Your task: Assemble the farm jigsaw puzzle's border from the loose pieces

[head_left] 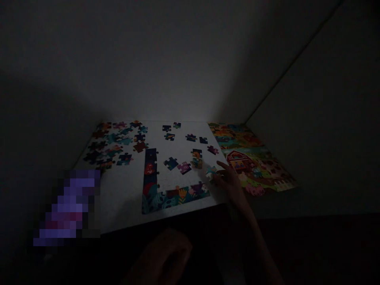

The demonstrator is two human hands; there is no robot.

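My right hand (230, 184) reaches over the right side of the white table, its thumb and fingers closed on a pale teal jigsaw puzzle piece (211, 173). Left of that piece, a short joined pair of puzzle pieces (196, 159) lies on the table, with a pink piece (184, 168) and a dark teal piece (170, 163) beside it. Below and to the left runs an L-shaped joined puzzle border (150, 180). In deep shadow before the table's front edge, my left hand (170, 251) is curled in a loose fist; nothing shows in it.
Many loose pieces (113, 148) are heaped on the table's (124, 190) left part. Several others (191, 137) lie scattered toward the back. A farm picture sheet (252, 166) covers the right end. A pale wall (166, 71) stands behind; a blurred purple patch (68, 206) is at left.
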